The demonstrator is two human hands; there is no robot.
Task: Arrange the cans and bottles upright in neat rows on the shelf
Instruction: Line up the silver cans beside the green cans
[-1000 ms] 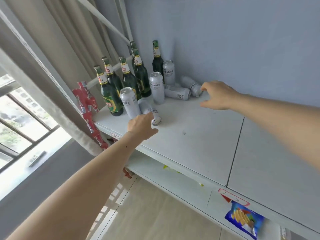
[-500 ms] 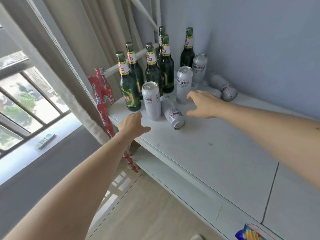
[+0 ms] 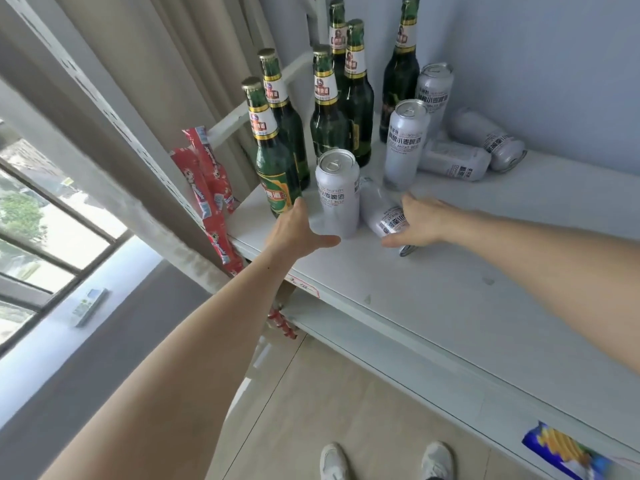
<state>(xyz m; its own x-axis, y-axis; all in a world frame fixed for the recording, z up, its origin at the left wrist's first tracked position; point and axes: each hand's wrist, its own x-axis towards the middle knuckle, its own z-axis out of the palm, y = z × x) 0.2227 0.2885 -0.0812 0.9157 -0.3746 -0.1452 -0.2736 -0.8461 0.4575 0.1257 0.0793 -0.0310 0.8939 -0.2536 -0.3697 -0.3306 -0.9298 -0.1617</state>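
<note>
Clearly the person is reaching with both bare hands into the left corner of the white laminate shelf (image 3: 467, 271), where the drinks crowd together; six green glass beer bottles (image 3: 273, 168) with gold caps stand upright at the back and left, apparently already sorted, while three tall silver aluminium cans stand among them and three more lie on their sides. The right hand (image 3: 420, 223) lies over the nearest toppled silver can (image 3: 382, 213), fingers (image 3: 410, 202) draped across its upper side and thumb under its near end, so it looks curled onto the can, though a firm grasp cannot be confirmed; that placement suits tipping the can up onto its base. The left hand (image 3: 298, 233) is spread and empty, its thumb pointing right just below the front upright silver can (image 3: 337, 194), probably to steady it against a knock; whether it touches cannot be told. The toppled can rests against that upright one, pointing toward the shelf's front edge; two further fallen silver cans (image 3: 453, 161) lie against the blue wall (image 3: 536, 64), well apart from either hand, not yet set upright.
</note>
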